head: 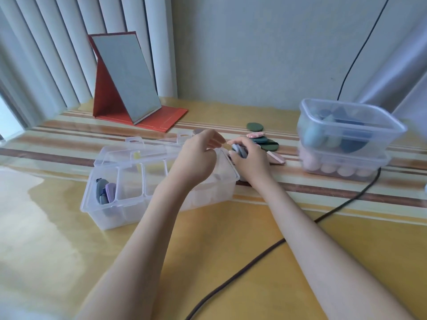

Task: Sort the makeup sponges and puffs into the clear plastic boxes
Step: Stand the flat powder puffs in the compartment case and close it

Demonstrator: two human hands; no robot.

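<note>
A long clear plastic divided box with its hinged lid thrown back sits on the yellow striped counter, left of centre. Its leftmost compartment holds a few flat puffs standing on edge, grey and lilac; the next compartments look bare, and the right end is hidden behind the left hand. That hand hovers above the right end of the box, fingers loosely curved and holding nothing, its fingertips pointing right toward the other hand. The right hand is just beyond the box's right end wall, its fingers curled round a small stack of grey-blue flat puffs, which sit at the fingertips, between the two hands and almost touching the left one. Just right of and beyond the right hand lies a loose heap of dark green round puffs with a pink one on top, a pale pink flat sponge beside the wrist, and a single dark green oval puff farther back. At far right two clear plastic tubs are stacked: the upper tub holds blue and teal sponges, the lower tub pink rounded ones. A red folding stand mirror stands at the far left, and a black cable trails across the near counter.
</note>
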